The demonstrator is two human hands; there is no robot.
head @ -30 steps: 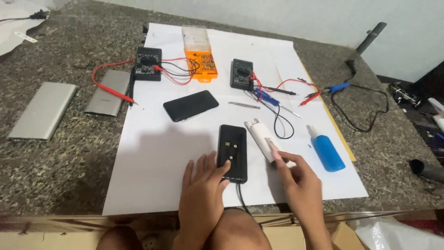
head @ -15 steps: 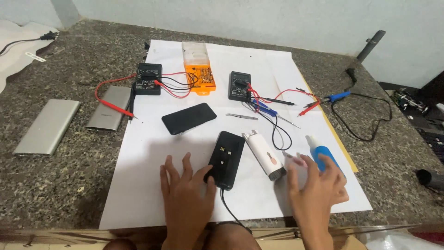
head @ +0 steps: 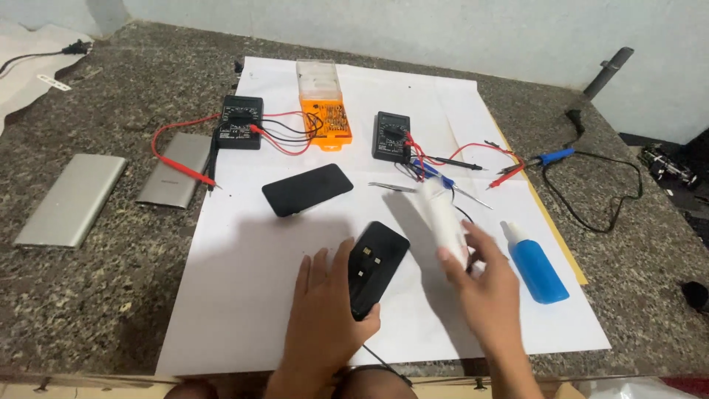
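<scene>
Two hands at work over a white paper sheet (head: 244, 295) on a speckled stone counter (head: 81, 295).

The right hand (head: 484, 292) is closed around a slim white tool (head: 442, 216), lifted and blurred, its tip angled away from the wrist. The left hand (head: 325, 318) is laid flat, fingers spread, thumb and fingers pinning the near end of a glossy black rectangular device (head: 375, 267). Just right of the right hand a blue bottle (head: 535, 266) lies on its side. Beyond the left hand a black phone (head: 307, 189) is seen, then two black multimeters (head: 241, 122) and an orange case (head: 325, 118).
</scene>
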